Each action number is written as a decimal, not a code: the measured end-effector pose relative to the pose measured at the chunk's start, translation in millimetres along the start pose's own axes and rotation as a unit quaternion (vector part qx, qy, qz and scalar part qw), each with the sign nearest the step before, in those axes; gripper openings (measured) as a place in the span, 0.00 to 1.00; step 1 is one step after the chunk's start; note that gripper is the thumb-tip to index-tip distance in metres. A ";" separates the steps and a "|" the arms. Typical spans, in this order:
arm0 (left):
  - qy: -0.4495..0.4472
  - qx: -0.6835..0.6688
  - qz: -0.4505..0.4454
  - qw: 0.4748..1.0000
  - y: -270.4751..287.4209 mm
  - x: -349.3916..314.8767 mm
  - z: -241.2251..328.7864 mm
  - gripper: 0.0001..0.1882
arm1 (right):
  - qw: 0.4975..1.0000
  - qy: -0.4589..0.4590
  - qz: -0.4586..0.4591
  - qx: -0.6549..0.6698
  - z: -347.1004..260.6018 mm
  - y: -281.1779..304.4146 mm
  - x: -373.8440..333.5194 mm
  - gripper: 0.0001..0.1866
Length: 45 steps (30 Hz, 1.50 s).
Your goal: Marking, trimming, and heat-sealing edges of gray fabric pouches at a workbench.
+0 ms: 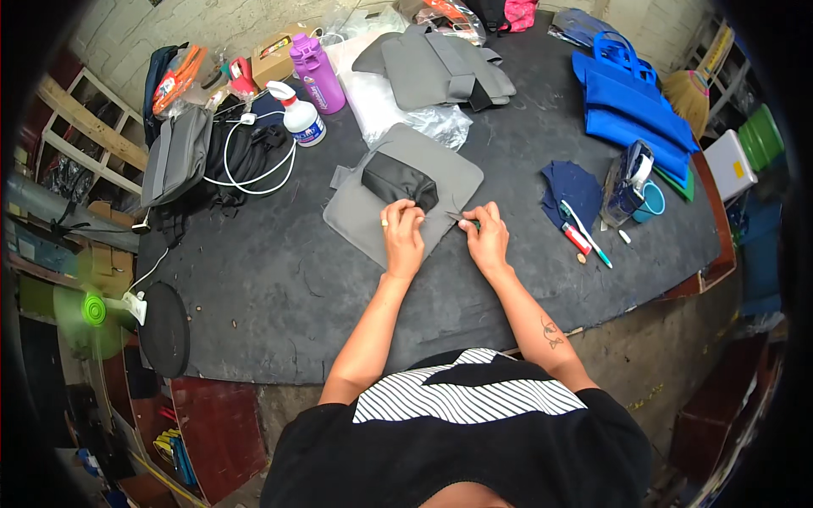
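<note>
A flat grey fabric panel [360, 222] with rounded corners lies on the table in front of me. On top of it sits a black fabric pouch [396, 179], standing up from the panel. My left hand [404, 239] is closed at the pouch's near end, fingertips pinching its black cloth. Just to the right, my right hand [486, 239] is closed around a small pointed tool [455, 218], its thin tip directed left over the panel's edge. Most of that tool is hidden in my fingers, so its exact kind does not show.
Beyond the panel are more grey fabric pieces [428, 72] on clear plastic, a spray bottle [301, 118] and a purple bottle [318, 76]. A grey bag [178, 157] and white cable lie left. Rightward are navy cloth [572, 190], a pen [589, 237], a blue cup [650, 201] and blue bags [631, 110].
</note>
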<state>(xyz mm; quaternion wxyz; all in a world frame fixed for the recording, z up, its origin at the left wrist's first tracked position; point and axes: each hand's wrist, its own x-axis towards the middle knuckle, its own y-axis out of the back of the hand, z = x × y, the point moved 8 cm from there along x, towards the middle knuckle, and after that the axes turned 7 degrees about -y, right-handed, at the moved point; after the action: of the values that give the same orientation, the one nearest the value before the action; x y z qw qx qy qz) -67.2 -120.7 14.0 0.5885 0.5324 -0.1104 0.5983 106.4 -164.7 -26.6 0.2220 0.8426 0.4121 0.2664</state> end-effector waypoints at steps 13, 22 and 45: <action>0.138 -0.033 -0.017 0.990 -12.1 -35.1 -30.7 0.10 | 0.984 0.174 0.017 -0.047 -42.3 -9.2 -12.6 0.08; 0.179 -0.064 -0.037 0.981 -12.2 -35.2 -35.3 0.03 | 0.972 0.228 0.020 -0.055 -54.0 -15.9 -11.4 0.09; 0.167 -0.139 -0.124 0.968 -22.1 -27.4 -45.8 0.02 | 0.996 0.052 0.048 0.052 -51.6 5.7 11.5 0.29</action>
<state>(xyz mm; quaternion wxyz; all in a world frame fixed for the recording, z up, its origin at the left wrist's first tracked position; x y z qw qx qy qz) -79.4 -95.8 -36.7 0.7365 0.3475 -0.0260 0.5797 83.1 -150.6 19.1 0.1434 0.8567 0.3954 0.2986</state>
